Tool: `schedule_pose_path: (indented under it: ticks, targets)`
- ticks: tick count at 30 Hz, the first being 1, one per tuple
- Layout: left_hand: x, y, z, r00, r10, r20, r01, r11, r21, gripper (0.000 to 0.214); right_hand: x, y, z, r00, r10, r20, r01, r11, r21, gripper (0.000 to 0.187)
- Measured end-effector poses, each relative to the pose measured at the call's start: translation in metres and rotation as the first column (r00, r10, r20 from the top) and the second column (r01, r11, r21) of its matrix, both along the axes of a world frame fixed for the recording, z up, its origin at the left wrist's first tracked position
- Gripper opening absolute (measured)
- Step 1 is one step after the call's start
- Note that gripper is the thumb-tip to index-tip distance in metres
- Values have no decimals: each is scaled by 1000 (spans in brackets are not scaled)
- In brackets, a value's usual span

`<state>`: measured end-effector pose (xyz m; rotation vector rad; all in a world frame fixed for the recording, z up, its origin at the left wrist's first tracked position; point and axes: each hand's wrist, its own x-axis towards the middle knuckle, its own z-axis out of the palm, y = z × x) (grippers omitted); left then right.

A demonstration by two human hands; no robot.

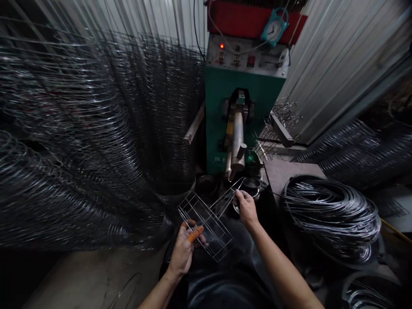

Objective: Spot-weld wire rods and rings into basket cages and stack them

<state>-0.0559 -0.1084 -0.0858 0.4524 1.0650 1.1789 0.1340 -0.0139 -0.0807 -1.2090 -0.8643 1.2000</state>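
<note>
While held in midair before a green machine, a wire rack was gripped by the left hand and right hand, fingers clenched on its rods.

This is a cramped metalworking shop that turns out wire goods. A green welding machine stands at its centre, topped by a scuffed control panel with switches and a lit red lamp, and a small teal clock hangs above it. Corrugated metal sheeting forms the walls. Big coils of dark steel wire lie on the right, a dense mass of wire-ring mesh fills the left side, and bent wire racks sit beside the machine. A wire frame is in the person's hands.
</note>
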Motion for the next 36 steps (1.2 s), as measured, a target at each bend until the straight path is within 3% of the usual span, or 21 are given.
schedule_pose_path:
  ticks: [6,11,23,26,28,31,33,36]
  targets:
    - [3,4,0,1000,1,-22,-1,1000,0,43,-1,6,-6,996,-23,-91,24,1000,8,33]
    - [2,12,1,999,27,-39,-27,1000,-8,42,-2,16,-5,997,-26,-75,28,999,23,31]
    - [3,25,19,999,26,-35,-27,1000,-11,43,-1,35,1,993,-51,-106,50,999,-8,32]
    - [4,24,20,999,44,-33,-44,999,-7,45,8,15,5,998,34,-44,-37,997,-74,36]
    - [7,24,19,998,62,-18,-62,998,3,44,15,-12,7,983,178,39,-173,980,-95,41]
    - [11,23,17,995,99,-18,-99,995,16,42,21,-55,4,899,400,181,-386,916,-107,40]
    - [13,23,15,994,108,-35,-107,994,19,43,19,-74,-2,867,421,266,-404,907,-119,37]
    - [13,22,15,993,113,-35,-112,993,27,44,12,-80,-10,875,345,340,-330,938,-104,36]
